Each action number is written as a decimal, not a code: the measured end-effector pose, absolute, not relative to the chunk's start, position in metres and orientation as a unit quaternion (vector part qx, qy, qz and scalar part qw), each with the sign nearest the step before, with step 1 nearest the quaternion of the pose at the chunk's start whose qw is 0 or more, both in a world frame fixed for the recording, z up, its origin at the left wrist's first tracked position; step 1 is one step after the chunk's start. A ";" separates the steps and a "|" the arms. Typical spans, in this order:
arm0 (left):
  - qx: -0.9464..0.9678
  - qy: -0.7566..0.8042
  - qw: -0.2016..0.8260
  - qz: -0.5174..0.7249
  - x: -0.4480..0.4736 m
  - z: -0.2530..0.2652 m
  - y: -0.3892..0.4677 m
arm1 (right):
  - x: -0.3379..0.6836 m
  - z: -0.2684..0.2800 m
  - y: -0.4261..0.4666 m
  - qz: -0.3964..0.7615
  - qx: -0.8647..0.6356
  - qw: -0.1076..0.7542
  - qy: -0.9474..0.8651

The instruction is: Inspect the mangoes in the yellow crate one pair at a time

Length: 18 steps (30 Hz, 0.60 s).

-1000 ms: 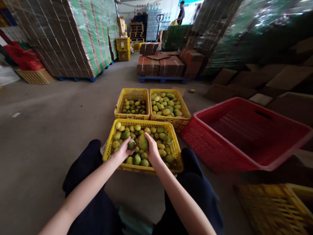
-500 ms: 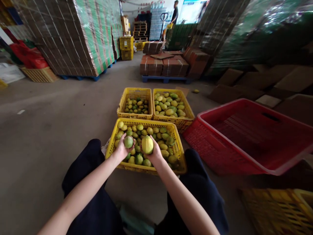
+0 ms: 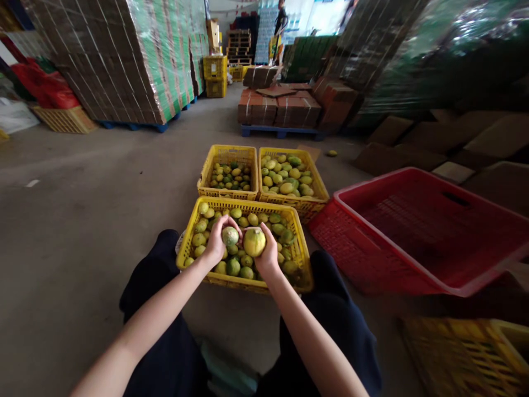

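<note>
Left hand (image 3: 217, 238) curled part-closed around green lemon (image 3: 230, 236); right hand (image 3: 269, 251) cups larger yellow-green lemon (image 3: 254, 242). Both held over nearest yellow crate (image 3: 304, 251) of lemons (image 3: 233, 268). Light grip seems best: support from beneath, skin unpinched, fruits not knocking.

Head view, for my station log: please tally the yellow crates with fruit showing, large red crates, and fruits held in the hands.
Yellow fruit crates: 3
Large red crate: 1
Held fruits: 2
Total: 6
</note>
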<state>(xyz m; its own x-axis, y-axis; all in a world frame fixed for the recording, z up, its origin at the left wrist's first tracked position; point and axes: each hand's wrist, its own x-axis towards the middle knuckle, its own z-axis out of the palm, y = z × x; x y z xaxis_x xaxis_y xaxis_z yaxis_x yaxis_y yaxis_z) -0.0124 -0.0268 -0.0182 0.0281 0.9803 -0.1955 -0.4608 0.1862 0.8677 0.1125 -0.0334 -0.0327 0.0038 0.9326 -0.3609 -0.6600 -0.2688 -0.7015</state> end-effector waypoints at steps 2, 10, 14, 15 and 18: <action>0.362 0.415 0.602 0.577 -0.007 -0.017 -0.026 | 0.115 -0.030 -0.036 0.618 -0.417 0.616 -0.254; 0.496 0.440 0.458 0.592 0.010 -0.007 -0.022 | 0.125 -0.028 -0.038 0.511 -0.450 0.658 -0.323; 0.485 0.470 0.460 0.576 0.012 -0.012 -0.019 | 0.125 -0.030 -0.034 0.508 -0.468 0.650 -0.315; 0.481 0.473 0.462 0.577 0.012 -0.015 -0.018 | 0.125 -0.033 -0.032 0.513 -0.473 0.647 -0.307; 0.463 0.483 0.470 0.575 0.012 -0.025 -0.014 | 0.125 -0.043 -0.028 0.595 -0.445 0.616 -0.260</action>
